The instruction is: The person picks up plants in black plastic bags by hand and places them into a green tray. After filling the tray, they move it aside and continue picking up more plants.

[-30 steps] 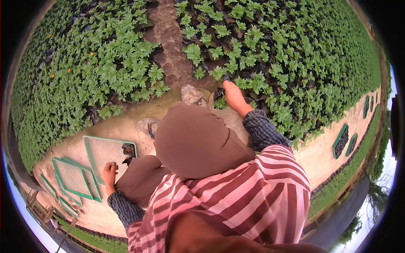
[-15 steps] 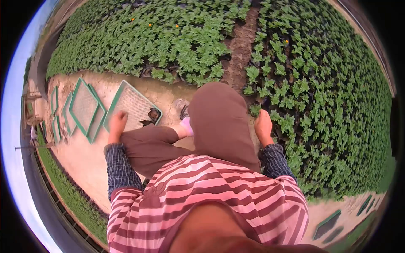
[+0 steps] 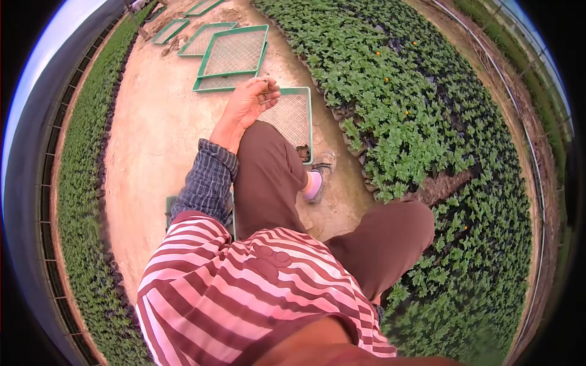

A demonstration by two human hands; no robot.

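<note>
My left hand (image 3: 247,105) is raised beyond my left knee, palm partly turned up and fingers curled in. Something small and dark may be between the fingertips; I cannot make it out. Just beyond and below the hand lies a green-framed mesh tray (image 3: 292,119) on the ground, partly hidden by hand and knee. A dark crumpled clump (image 3: 303,152) sits in its near corner. My right hand is hidden behind my right leg (image 3: 387,241); only a scrap of dark sleeve shows beside the thigh.
More green mesh trays (image 3: 235,52) lie overlapped on the bare ground farther ahead. A dense bed of leafy plants (image 3: 390,110) with a few orange flowers runs along the right. Another planted strip (image 3: 91,183) borders the path at left.
My view and body have swung left, toward the trays. My left hand has risen and turned palm upward. My right hand, earlier closed beside the plants, has passed out of sight.
</note>
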